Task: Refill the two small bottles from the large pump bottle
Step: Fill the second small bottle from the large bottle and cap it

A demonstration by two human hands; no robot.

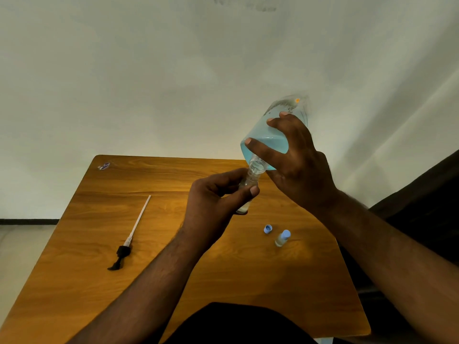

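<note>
My right hand (295, 157) grips the large clear bottle (270, 135), which holds blue liquid and is tipped neck-down. Its open neck rests at the mouth of a small clear bottle (244, 207) held above the table in my left hand (216, 197); fingers hide most of that small bottle. A second small bottle (282, 238) with a blue cap stands on the table to the right. A loose blue cap (268, 229) lies beside it. The pump head with its long white tube (131, 234) lies on the table at the left.
The wooden table (99, 281) stands against a pale wall. A small scrap of wrapper (103, 166) lies at its far left corner. A dark shape borders the table at the right edge (422, 207).
</note>
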